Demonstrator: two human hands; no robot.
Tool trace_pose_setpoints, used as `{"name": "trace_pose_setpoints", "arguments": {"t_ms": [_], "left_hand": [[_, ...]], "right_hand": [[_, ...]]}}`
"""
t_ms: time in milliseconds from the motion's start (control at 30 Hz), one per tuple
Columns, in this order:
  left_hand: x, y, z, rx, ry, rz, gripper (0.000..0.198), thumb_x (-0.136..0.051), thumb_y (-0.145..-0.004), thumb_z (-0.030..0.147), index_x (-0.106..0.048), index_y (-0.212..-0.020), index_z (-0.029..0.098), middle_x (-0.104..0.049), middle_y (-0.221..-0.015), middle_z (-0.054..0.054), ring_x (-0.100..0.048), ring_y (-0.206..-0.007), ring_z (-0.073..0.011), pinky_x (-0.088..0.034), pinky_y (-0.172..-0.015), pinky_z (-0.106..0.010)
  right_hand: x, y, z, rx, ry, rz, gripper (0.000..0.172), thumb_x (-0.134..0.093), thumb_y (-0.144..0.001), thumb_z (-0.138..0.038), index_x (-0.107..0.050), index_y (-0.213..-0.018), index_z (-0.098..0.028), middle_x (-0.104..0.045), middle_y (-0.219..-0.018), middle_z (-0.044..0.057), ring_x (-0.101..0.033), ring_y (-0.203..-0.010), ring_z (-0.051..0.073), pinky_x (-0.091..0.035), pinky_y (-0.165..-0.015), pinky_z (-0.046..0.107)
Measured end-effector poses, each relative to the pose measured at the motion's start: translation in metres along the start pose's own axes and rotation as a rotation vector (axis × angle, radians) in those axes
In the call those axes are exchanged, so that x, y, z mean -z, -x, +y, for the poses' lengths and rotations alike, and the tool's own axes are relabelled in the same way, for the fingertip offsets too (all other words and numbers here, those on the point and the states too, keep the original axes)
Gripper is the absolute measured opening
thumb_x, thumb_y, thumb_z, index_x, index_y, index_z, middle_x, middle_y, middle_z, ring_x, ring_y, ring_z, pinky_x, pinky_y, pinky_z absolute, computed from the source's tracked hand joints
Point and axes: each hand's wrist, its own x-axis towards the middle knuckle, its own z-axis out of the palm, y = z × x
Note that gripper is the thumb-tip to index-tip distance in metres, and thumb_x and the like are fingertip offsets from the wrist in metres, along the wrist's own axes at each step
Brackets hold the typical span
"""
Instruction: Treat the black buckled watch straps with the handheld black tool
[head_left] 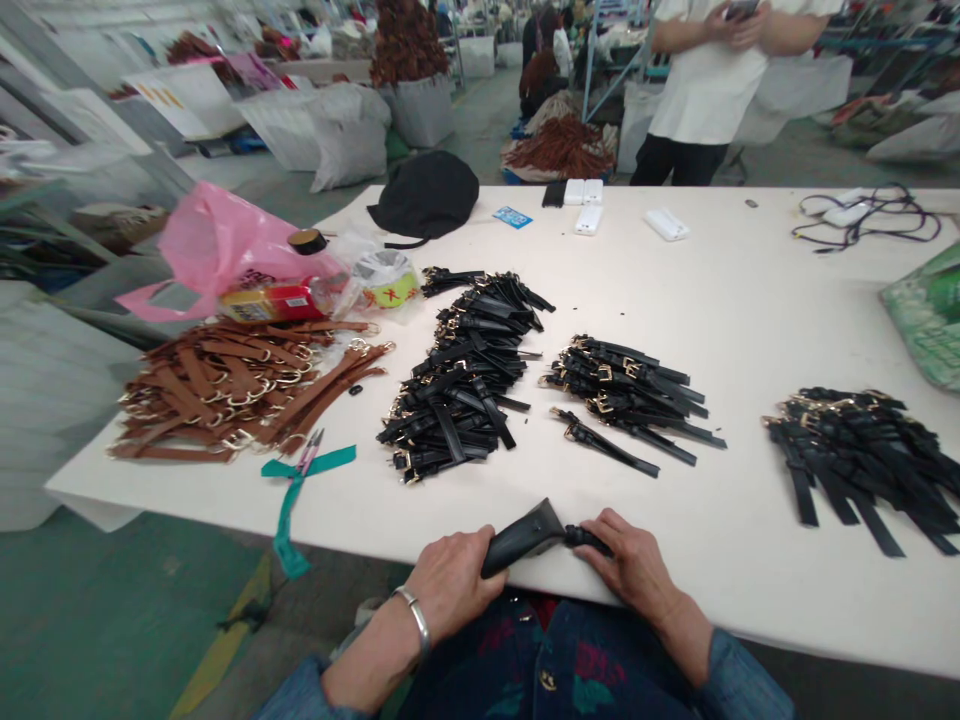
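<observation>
At the near edge of the white table (750,300), my left hand (454,580) is closed around one end of a black strap bundle (525,535). My right hand (634,560) pinches the bundle's other end. Ahead of my hands lie three heaps of black buckled straps: a large one (461,375), a smaller one (626,395) and one at the right (862,455). A single black strap (604,443) lies loose beside the middle heap.
A heap of brown straps (232,385), a teal ribbon with pink scissors (304,465), a pink bag (217,245), a black cap (425,195), white boxes (589,205) and cables (862,215) lie about. A person in white (705,90) stands beyond the far edge.
</observation>
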Motion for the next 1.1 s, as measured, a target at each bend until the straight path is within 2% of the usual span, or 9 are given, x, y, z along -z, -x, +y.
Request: {"name": "trace_pose_setpoints", "arguments": {"t_ms": [100,200,467,567,700,833,933,1100], "left_hand": [[-0.001,-0.001,-0.002,0.022,0.007,0.014,0.026,-0.043,-0.075,0.040,-0.053,-0.092,0.024,-0.065,-0.085,-0.004,-0.061,-0.080,-0.0194,-0.042,-0.067,-0.028],[-0.002,0.000,-0.008,0.040,0.008,0.036,0.026,-0.044,-0.075,0.041,-0.053,-0.092,0.023,-0.065,-0.082,-0.003,-0.060,-0.079,-0.0192,-0.041,-0.066,-0.027],[-0.001,0.015,-0.023,0.076,0.035,0.091,0.030,-0.040,-0.077,0.046,-0.051,-0.095,0.025,-0.065,-0.079,-0.003,-0.060,-0.078,-0.0195,-0.040,-0.066,-0.027],[0.000,0.021,-0.021,0.068,0.058,0.106,0.029,-0.040,-0.077,0.047,-0.050,-0.094,0.026,-0.066,-0.078,-0.002,-0.061,-0.076,-0.0195,-0.039,-0.064,-0.026],[0.003,0.026,-0.018,0.048,0.105,0.125,0.028,-0.040,-0.077,0.050,-0.050,-0.091,0.027,-0.065,-0.075,-0.001,-0.061,-0.074,-0.0189,-0.038,-0.062,-0.025],[0.004,0.022,-0.016,0.056,0.091,0.121,0.029,-0.041,-0.077,0.049,-0.051,-0.092,0.026,-0.064,-0.074,-0.001,-0.060,-0.073,-0.0187,-0.038,-0.061,-0.025],[-0.003,0.009,-0.018,0.037,0.073,0.144,0.028,-0.043,-0.076,0.047,-0.050,-0.093,0.027,-0.064,-0.076,-0.001,-0.060,-0.076,-0.0195,-0.038,-0.063,-0.026],[-0.021,-0.018,-0.024,0.039,0.072,0.205,0.028,-0.044,-0.076,0.046,-0.049,-0.095,0.027,-0.064,-0.084,-0.002,-0.059,-0.082,-0.0202,-0.039,-0.066,-0.027]], "right_hand": [[-0.002,0.000,0.001,-0.011,0.006,0.007,0.027,-0.048,-0.083,-0.041,-0.060,-0.100,-0.023,-0.059,-0.075,0.003,-0.058,-0.065,0.015,-0.043,-0.057,0.023],[0.001,-0.002,0.001,-0.056,-0.104,0.010,0.027,-0.051,-0.081,-0.042,-0.062,-0.097,-0.023,-0.060,-0.072,0.002,-0.058,-0.064,0.015,-0.044,-0.058,0.024],[0.016,-0.006,0.000,-0.424,-0.565,0.097,0.029,-0.055,-0.077,-0.045,-0.067,-0.083,-0.019,-0.066,-0.078,0.003,-0.060,-0.073,0.020,-0.046,-0.067,0.029],[0.019,-0.005,0.000,-0.502,-0.673,0.114,0.032,-0.056,-0.075,-0.046,-0.068,-0.086,-0.019,-0.068,-0.084,0.004,-0.061,-0.078,0.022,-0.047,-0.070,0.031],[0.020,-0.005,-0.002,-0.528,-0.764,0.146,0.034,-0.058,-0.074,-0.046,-0.067,-0.094,-0.019,-0.068,-0.093,0.005,-0.061,-0.086,0.024,-0.047,-0.076,0.033],[0.022,-0.002,-0.002,-0.499,-0.678,0.173,0.033,-0.057,-0.075,-0.045,-0.067,-0.094,-0.020,-0.068,-0.091,0.006,-0.061,-0.085,0.023,-0.048,-0.075,0.033],[0.021,0.003,0.000,-0.400,-0.468,0.168,0.029,-0.054,-0.078,-0.042,-0.066,-0.095,-0.021,-0.065,-0.087,0.006,-0.060,-0.081,0.021,-0.048,-0.075,0.032],[0.008,0.011,0.006,-0.229,-0.154,0.204,0.027,-0.056,-0.076,-0.035,-0.062,-0.099,-0.021,-0.057,-0.096,0.009,-0.055,-0.089,0.023,-0.046,-0.078,0.035]]}}
